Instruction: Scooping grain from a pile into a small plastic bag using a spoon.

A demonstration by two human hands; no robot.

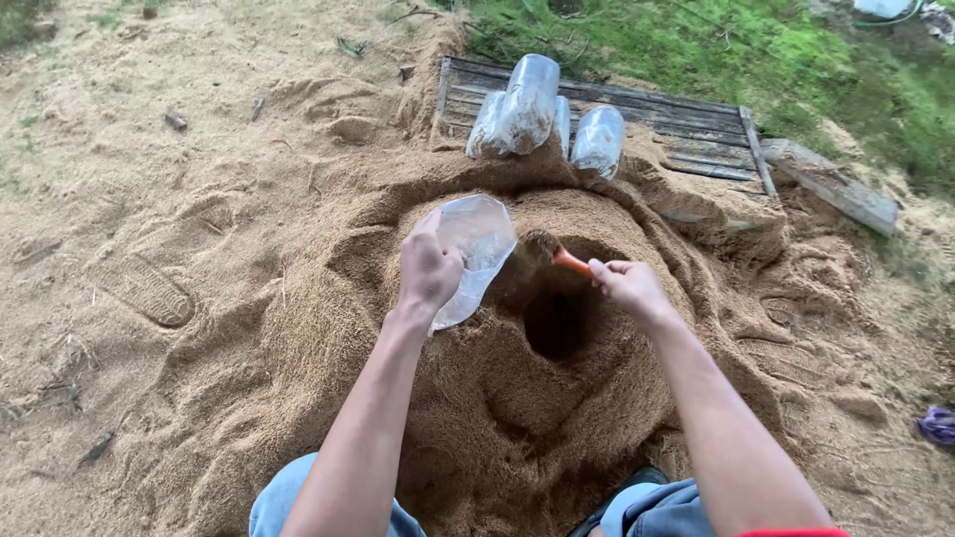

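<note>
Head view: a mound of sawdust (477, 418) is seen from above, with a dark hole (557, 323) dug into its top. A clear plastic bag (476, 249) is gripped by the left hand (430, 270), whose fingers are clenched around the bag's side, so that its open mouth is tilted toward the hole. The bag is held just above the mound's top, at the left rim of the hole. An orange-handled scoop (557, 257) is grasped by the right hand (629, 285), the fingers being closed around the handle; the scoop's loaded end is raised beside the bag's mouth, above the far rim of the hole. Whether the scoop touches the bag cannot be told. Both forearms are stretched out from the lower edge of the view, over knees clad in blue cloth.

At the far edge of the mound, several filled plastic bags (527, 104) are stood upright, close together, on a slatted wooden pallet (686, 124). The pallet is partly buried by the sawdust at its near edge. A loose wooden plank (836, 189) is laid at the pallet's right corner. Grass (756, 50) is seen beyond the pallet, toward the upper right. A shoe print (144, 288) is pressed into the sawdust-strewn ground well to the left of the mound. A small purple object (937, 425) is seen at the right edge, too small to be identified.
</note>
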